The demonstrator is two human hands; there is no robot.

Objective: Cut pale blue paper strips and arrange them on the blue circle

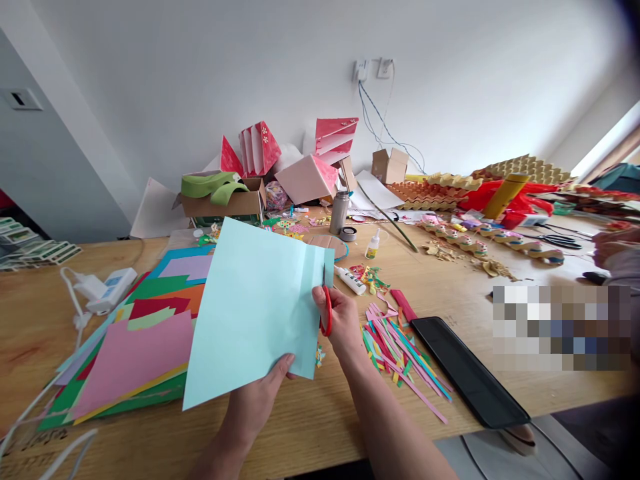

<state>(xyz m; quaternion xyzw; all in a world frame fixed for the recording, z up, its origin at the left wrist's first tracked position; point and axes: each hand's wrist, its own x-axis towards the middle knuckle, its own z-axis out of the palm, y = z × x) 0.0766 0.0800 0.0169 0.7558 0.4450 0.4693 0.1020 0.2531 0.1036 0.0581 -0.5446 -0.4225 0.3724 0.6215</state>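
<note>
A large light-blue sheet of paper [255,313] is held up over the table, a folded crease running down its right side. My left hand [270,390] grips its lower edge, thumb in front and the other fingers hidden behind. My right hand [343,320] is closed round red-handled scissors [327,311], whose dark blades point upward at the sheet's right part. How far the blades cut into the paper I cannot tell. Left of the sheet lies a pile of coloured paper [135,360]. Cut paper strips [400,347] are heaped right of my right forearm.
A black tray [465,367] lies at the front right. Behind are a glue bottle [353,281], a smaller bottle [373,245], a metal flask [340,213] and a box [225,203]. A white power strip [111,291] sits left. Another person's hand [613,243] shows far right.
</note>
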